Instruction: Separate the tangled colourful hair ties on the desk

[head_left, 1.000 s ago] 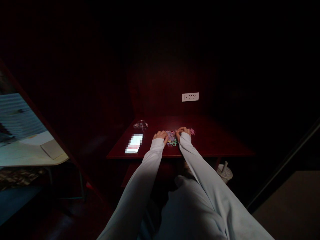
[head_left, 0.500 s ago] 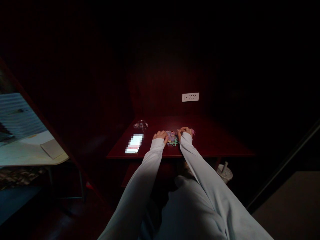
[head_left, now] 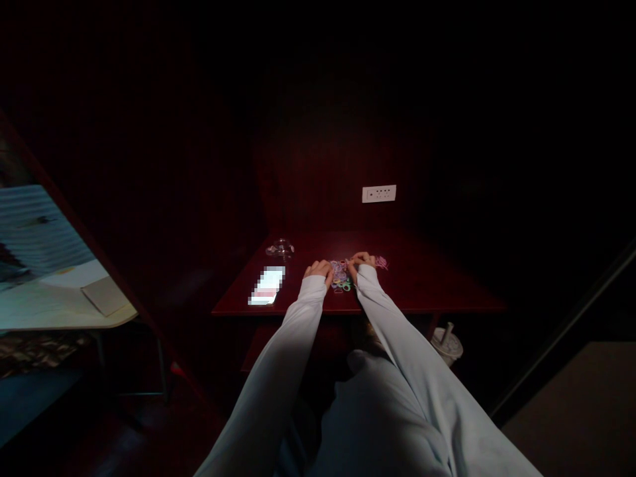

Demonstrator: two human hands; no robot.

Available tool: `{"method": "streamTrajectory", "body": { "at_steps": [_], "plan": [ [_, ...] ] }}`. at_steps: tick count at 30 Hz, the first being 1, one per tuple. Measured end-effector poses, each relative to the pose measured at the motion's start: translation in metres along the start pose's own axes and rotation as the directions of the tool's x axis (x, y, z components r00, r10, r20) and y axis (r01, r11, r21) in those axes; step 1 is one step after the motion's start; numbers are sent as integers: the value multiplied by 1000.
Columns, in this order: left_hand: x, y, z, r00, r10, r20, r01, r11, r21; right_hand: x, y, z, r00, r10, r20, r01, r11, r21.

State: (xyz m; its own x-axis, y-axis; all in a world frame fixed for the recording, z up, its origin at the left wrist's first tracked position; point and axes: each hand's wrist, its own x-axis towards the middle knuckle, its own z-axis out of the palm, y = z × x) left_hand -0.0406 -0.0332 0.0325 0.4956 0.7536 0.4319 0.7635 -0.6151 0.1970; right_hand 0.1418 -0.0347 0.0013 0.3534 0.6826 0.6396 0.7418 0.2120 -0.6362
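A loose pile of small coloured elastic hair ties [head_left: 340, 270], mostly purple and pink with some green, lies on the dark red table [head_left: 427, 285] between my hands. At the pile's left edge rests my left hand [head_left: 318, 269], fingers bent over the tabletop and apparently holding nothing. My right hand [head_left: 362, 260] is over the pile's right side with its fingertips pinched together; a pinkish hair tie seems to be in them, though the detail is small. Just beyond that hand, to the right, sits a separate bunch of pink hair ties [head_left: 381, 263].
A phone [head_left: 268, 286] with a lit, blurred screen lies on the left, and a clear container [head_left: 282, 248] stands behind it. The back wall carries a white socket panel [head_left: 379, 193]. Below the table at right is a lidded cup [head_left: 447, 344]. Beyond the left partition stands another table [head_left: 64, 308].
My right hand has shifted left from the pink bunch to the pile, uncovering more of that bunch. The left hand stays almost where it was.
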Motion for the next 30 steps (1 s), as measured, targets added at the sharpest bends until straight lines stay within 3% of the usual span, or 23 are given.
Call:
{"method": "streamTrajectory", "body": {
  "at_steps": [5,15,30],
  "plan": [
    [1,-2,0,999,-31,5,31,1000,-3,-2,-8,-7,980,-50,192,46,999,25],
    [0,-4,-2,999,-33,14,33,998,-53,-6,-9,-3,981,-24,191,15,999,48],
    [-1,-6,2,999,-23,-25,21,997,-70,-4,-11,-6,953,-27,301,-2,996,95]
  ]
}}
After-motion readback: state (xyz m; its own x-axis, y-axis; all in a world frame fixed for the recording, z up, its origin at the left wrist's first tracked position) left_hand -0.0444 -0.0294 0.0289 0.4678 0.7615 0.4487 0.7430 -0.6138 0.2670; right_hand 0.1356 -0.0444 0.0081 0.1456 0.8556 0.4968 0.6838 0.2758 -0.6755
